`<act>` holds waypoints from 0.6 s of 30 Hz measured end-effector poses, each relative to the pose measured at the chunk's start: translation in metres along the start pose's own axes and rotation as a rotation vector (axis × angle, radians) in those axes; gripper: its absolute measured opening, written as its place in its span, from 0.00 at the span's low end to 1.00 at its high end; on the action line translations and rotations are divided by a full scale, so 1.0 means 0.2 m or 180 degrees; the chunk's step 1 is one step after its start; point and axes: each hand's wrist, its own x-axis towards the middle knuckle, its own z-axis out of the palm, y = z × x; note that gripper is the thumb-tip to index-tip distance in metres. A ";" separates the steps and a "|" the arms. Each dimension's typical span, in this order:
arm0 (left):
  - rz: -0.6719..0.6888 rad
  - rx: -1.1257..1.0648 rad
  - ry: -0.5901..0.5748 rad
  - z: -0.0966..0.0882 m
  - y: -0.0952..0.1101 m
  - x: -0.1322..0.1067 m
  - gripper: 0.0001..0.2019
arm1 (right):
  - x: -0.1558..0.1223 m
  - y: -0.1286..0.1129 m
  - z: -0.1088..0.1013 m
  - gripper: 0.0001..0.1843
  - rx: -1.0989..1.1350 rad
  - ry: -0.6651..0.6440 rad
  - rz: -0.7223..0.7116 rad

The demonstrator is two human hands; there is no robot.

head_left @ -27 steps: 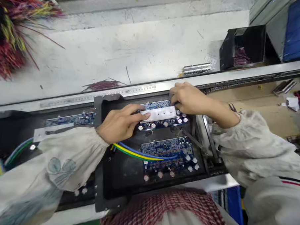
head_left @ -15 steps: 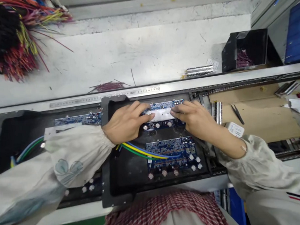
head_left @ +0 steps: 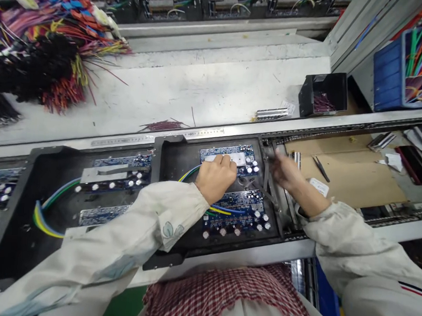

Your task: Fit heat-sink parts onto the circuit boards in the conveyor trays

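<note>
In the head view, my left hand is curled over the lower left part of a blue circuit board with a silver metal plate on it. Its fingertips are hidden, so what they grip does not show. My right hand, smeared by motion, is just past the right edge of the black tray, beside a dark narrow strip. A second circuit board with round capacitors lies nearer me in the same tray. Blue, yellow and green wires run onto it.
Another black tray with boards adjoins on the left. Tweezers lie on cardboard at right. Beyond the ruler are a black bin, a metal strip part and wire bundles. A blue bin stands far right.
My right hand has left the metal plate and moved right, to the tray's edge. My left hand has curled and shifted onto the board's lower left part. The camera view has shifted.
</note>
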 end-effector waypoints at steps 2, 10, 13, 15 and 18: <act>-0.0010 0.0078 0.0199 0.01 0.00 0.00 0.09 | 0.02 0.06 0.01 0.17 0.0076 -0.0271 0.0415; 0.0266 0.0387 0.1005 0.07 0.01 0.01 0.14 | 0.01 0.10 0.06 0.28 0.0621 -0.0796 0.1506; 0.0299 0.0484 0.1201 0.08 0.00 0.01 0.13 | 0.01 0.10 0.05 0.29 0.0760 -0.0795 0.1697; 0.0308 0.0537 0.1287 0.08 0.00 0.01 0.13 | 0.01 0.10 0.05 0.28 0.0816 -0.0780 0.1771; 0.0331 0.0585 0.1365 0.08 0.00 0.01 0.12 | 0.00 0.10 0.05 0.27 0.0844 -0.0758 0.1807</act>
